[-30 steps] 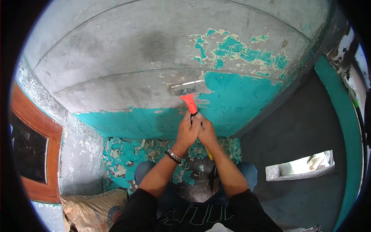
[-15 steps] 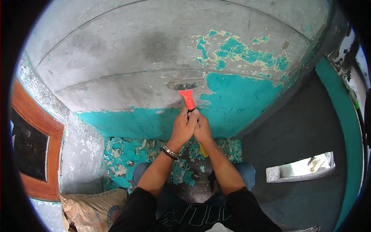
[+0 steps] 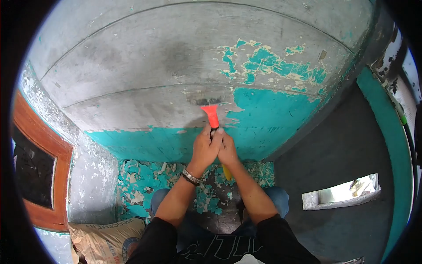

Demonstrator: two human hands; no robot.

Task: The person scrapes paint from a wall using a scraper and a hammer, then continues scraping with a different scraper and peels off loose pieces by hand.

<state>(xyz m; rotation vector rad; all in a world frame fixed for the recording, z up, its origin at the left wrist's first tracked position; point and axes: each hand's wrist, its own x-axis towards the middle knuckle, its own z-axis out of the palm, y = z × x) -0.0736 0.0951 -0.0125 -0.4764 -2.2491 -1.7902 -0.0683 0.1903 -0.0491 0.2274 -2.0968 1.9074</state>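
My left hand [image 3: 205, 147] and my right hand [image 3: 227, 147] are wrapped together round the dark handle of a scraper [image 3: 211, 116] with a red neck. Its wide blade lies against the grey, bared part of the wall [image 3: 145, 105], just left of a patch of teal paint [image 3: 268, 110]. A teal band runs along the wall's lower part, behind my hands. Below my right hand, part of a yellow object [image 3: 227, 173] shows; most of it is hidden.
Teal and cream paint flakes [image 3: 140, 176] cover the floor at the wall's foot. A paper sack [image 3: 103, 240] stands at the lower left, near a wooden frame [image 3: 63, 163]. At right is a dark wall [image 3: 334, 145] with an opening [image 3: 340, 192].
The scraper and both hands have shifted slightly left relative to the teal patch. The whole view has tilted a little, with the wall lower in it. Both hands keep their hold.
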